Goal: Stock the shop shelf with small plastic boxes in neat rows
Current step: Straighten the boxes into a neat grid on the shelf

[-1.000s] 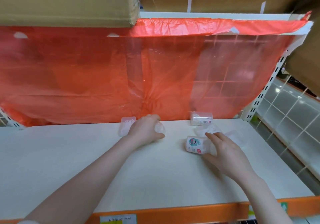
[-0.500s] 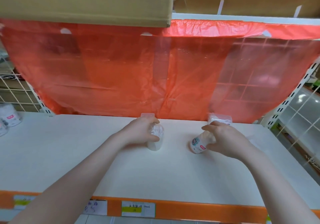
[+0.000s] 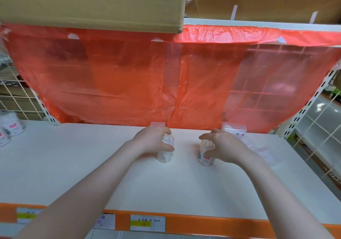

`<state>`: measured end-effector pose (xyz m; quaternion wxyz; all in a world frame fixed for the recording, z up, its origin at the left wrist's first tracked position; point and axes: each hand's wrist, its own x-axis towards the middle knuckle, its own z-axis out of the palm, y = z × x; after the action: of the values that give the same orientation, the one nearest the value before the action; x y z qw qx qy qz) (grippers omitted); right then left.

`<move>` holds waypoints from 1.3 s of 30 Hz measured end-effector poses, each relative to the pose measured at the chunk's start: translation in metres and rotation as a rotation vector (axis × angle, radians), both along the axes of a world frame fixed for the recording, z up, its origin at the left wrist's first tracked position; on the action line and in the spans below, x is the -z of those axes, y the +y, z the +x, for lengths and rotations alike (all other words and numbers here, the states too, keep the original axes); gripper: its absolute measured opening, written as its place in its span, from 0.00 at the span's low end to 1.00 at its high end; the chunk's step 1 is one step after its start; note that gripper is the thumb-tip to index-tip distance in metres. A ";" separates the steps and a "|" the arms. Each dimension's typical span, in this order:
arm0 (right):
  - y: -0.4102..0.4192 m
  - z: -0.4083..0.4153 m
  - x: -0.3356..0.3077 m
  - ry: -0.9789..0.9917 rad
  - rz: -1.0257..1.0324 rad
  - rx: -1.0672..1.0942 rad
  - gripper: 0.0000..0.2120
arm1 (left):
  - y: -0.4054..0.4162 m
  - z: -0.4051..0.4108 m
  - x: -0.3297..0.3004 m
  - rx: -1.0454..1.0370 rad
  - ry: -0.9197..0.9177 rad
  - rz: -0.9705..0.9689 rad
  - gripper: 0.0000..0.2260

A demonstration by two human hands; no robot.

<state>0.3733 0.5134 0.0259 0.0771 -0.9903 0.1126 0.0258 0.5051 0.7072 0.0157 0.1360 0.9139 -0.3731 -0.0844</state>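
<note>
Fingers, left: curled round a clear plastic box (image 3: 165, 151), thumb on its near side, fingertips (image 3: 167, 131) over the top, and it's standing upright on the shelf (image 3: 73, 165).
Fingers, right: spread and bent like a claw over a second box (image 3: 205, 155), thumb tip against its labelled front; whether the fingers above actually touch the lid, cannot tell.
Left hand (image 3: 151, 140): reaching in over the shelf's orange front lip (image 3: 203, 222).
Right hand (image 3: 224, 146): just beside the left, the two boxes near each other but apart, mid-shelf.
Back row: one clear box (image 3: 157, 124) behind the left hand, one labelled box (image 3: 235, 129) behind the right, both against the orange plastic sheet (image 3: 129, 76).
Far left: more labelled boxes (image 3: 13, 126) on the neighbouring shelf.
Overhead: cardboard carton (image 3: 92, 2).
</note>
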 end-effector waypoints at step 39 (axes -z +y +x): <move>0.374 0.044 -0.030 -0.175 0.109 -0.349 0.25 | 0.461 -0.045 -0.034 -0.268 -0.164 -0.091 0.25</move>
<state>0.4175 0.8877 0.0558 0.1345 -0.9876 -0.0692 -0.0412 0.4596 1.1682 0.0500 0.1564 0.9522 -0.2609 0.0264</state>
